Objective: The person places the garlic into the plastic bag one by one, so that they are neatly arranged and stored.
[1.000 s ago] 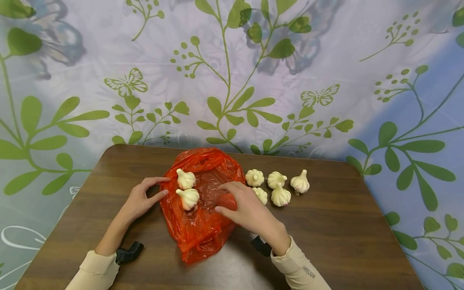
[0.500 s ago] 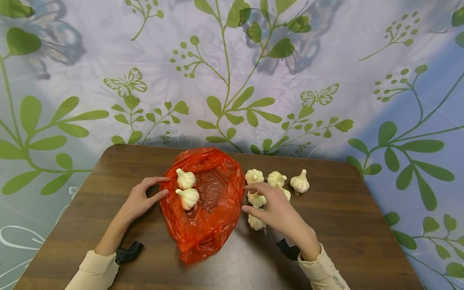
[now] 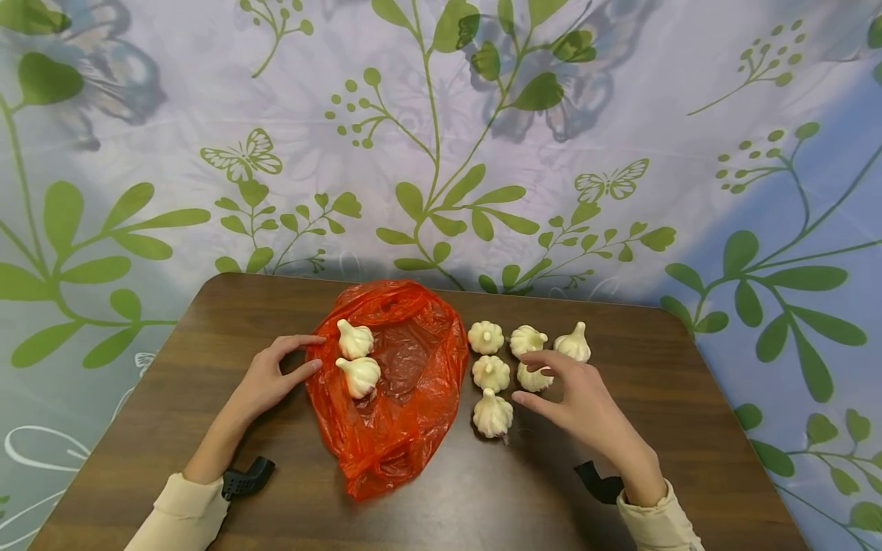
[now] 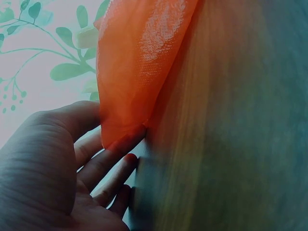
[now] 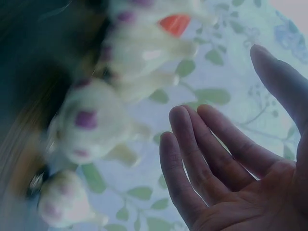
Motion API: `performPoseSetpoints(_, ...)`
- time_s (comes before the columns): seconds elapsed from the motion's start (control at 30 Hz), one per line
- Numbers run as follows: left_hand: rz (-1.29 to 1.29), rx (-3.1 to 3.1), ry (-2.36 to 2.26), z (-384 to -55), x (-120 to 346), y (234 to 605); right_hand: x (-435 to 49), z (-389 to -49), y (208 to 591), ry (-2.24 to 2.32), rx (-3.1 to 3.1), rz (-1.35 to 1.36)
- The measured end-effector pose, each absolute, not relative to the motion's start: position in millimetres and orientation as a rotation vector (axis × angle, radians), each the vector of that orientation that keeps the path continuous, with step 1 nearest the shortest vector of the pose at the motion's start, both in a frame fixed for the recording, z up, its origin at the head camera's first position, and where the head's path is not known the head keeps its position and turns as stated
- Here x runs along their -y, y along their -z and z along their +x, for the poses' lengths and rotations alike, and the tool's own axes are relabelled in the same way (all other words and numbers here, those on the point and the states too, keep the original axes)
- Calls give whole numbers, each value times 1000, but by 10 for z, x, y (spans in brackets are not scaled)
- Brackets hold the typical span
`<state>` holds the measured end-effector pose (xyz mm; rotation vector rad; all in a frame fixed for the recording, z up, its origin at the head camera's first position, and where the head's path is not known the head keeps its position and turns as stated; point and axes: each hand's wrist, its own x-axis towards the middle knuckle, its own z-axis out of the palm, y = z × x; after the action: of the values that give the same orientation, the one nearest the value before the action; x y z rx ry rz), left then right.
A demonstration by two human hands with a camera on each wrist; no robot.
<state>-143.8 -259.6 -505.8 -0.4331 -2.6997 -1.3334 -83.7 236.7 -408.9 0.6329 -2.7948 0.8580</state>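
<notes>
"Backdrop (image 3: pixel 344 46), one: pale cloth, lightly creased, printed with green leaves and butterflies. Next size down?"

"Table (image 3: pixel 448 520), one: brown wood-grain top, rounded far corners."

"Third item, with material?"

"Red bag (image 3: pixel 427 398), one: thin crinkled plastic, spread on the table left of centre. Left wrist view adds detail the head view lacks: film translucent, finely textured, fingertips showing through."

"Hands, two. Condition?"

"Left hand (image 3: pixel 265 375): at the bag's left edge, touching the plastic, thumb and forefinger spread apart. Right hand (image 3: pixel 582 402): thumb and fingers apart, holding nothing, just beside the garlic; contact cannot be told. Its extended fingers show only in the right wrist view."

"Fittings?"

"Black wrist mounts (image 3: pixel 248 478), two: curved, one below each hand. Smallest lot: Garlic bulbs (image 3: pixel 491 373), eight. Cream, ribbed, round-bodied, with stubby necks."

"Location?"

"Six on the table, right of the bag, in rough rows. Two near each other within the bag's outline, at its left side; on the plastic or inside it, I cannot tell."

"Markings?"

"Purple patches (image 5: pixel 86 119) on the bodies: distinct in the right wrist view, barely hinted at from the head."
</notes>
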Motion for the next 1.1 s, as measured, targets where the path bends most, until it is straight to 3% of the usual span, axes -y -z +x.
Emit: performPoseSetpoints(1.1,-438,2704,1316,-1437,2597,5049,-2178,-815,4434,-900,2931,865)
